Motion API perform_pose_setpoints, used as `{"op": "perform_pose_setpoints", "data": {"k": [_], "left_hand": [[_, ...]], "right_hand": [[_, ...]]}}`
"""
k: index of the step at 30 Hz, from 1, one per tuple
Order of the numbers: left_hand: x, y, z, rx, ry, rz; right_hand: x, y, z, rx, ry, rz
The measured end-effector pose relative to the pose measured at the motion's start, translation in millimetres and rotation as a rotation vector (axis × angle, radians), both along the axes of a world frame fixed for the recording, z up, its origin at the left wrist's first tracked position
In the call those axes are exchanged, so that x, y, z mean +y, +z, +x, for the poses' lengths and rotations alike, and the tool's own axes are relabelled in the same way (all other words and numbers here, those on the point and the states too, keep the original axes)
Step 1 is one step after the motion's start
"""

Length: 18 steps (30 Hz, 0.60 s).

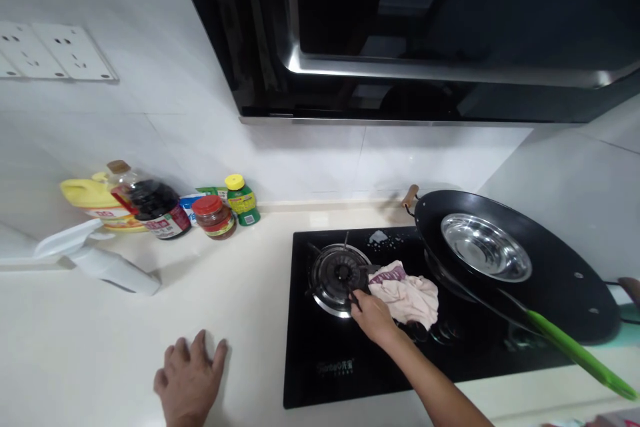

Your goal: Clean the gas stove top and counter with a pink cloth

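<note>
My right hand (pixel 373 315) is closed on a prong of the black pan support (pixel 320 255) around the left gas burner (pixel 343 273). Just right of that hand a crumpled pale pink cloth (pixel 410 299) with a purple patch lies on the black glass hob (pixel 320 340). My left hand (pixel 190 373) is over the white counter (pixel 250 320), palm down with its fingers spread and nothing in it. White foam and water drops (pixel 380 237) show behind the burner.
A large black wok (pixel 555 280) holding a steel bowl (pixel 486 247) and a green-handled utensil (pixel 575 350) covers the hob's right side. Left stand a spray bottle (pixel 107 265), a dark sauce bottle (pixel 157 203) and a red-lidded jar (pixel 215 217). A range hood (pixel 420 97) overhangs.
</note>
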<state>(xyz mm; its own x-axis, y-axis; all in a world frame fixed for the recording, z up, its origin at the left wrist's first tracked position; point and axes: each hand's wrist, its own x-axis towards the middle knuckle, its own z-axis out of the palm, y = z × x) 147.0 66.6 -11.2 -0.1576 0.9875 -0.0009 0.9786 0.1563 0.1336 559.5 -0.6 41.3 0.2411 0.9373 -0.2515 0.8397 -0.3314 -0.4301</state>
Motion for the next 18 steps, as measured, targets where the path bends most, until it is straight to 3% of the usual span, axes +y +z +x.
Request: {"op": "perform_pose_setpoints", "data": {"k": [5,8,11,15,18], "left_hand": [[-2,4.9,3,-0.006,-0.006,0.029],[-2,5.3,4,-0.003,-0.01,0.028],[-3,3.5,2,-0.005,-0.009,0.057],[-3,2.5,4,-0.039,-0.01,0.112],[0,9.0,26,-0.212,-0.142,0.182]], "right_hand": [[-15,2,6,0.081,0.017,0.003],[-28,8,29,0.12,-0.027,0.032],[-36,16,60,-0.049,-0.148,0.072],[-31,20,81,-0.251,-0.211,-0.138],[-19,18,82,-0.224,-0.234,-0.195]]}}
